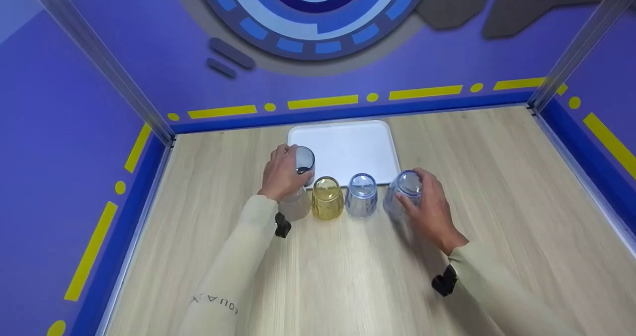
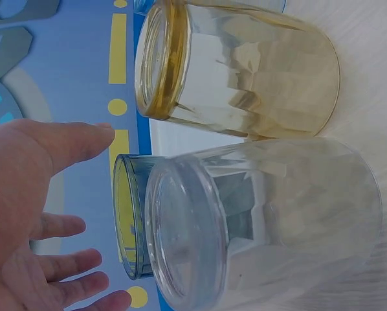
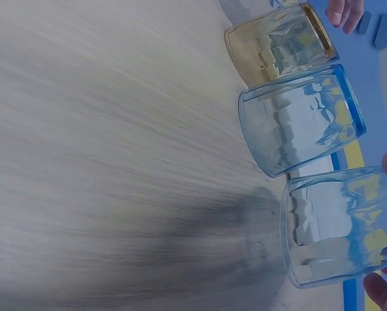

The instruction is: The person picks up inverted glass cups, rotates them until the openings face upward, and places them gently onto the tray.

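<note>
My left hand (image 1: pixel 283 173) is at a smoky dark glass (image 1: pixel 305 163) by the tray's front left corner. In the left wrist view its fingers are spread above the rim of that glass (image 2: pixel 132 217), apart from it. Just below sits an upside-down colourless glass (image 2: pixel 265 227), partly behind the forearm in the head view. Beside it stand an upside-down amber glass (image 1: pixel 327 199) and a light blue glass (image 1: pixel 361 196). My right hand (image 1: pixel 431 209) grips a pale bluish glass (image 1: pixel 397 202), base up, thumb and fingers on opposite sides (image 3: pixel 336 227).
Behind the row of glasses a white tray (image 1: pixel 348 149) lies on the wooden table (image 1: pixel 328 281). Blue-purple panels (image 1: pixel 248 92) wall the table at the back and on both sides. Dark wrist cameras (image 1: pixel 444 280) hang below the sleeves.
</note>
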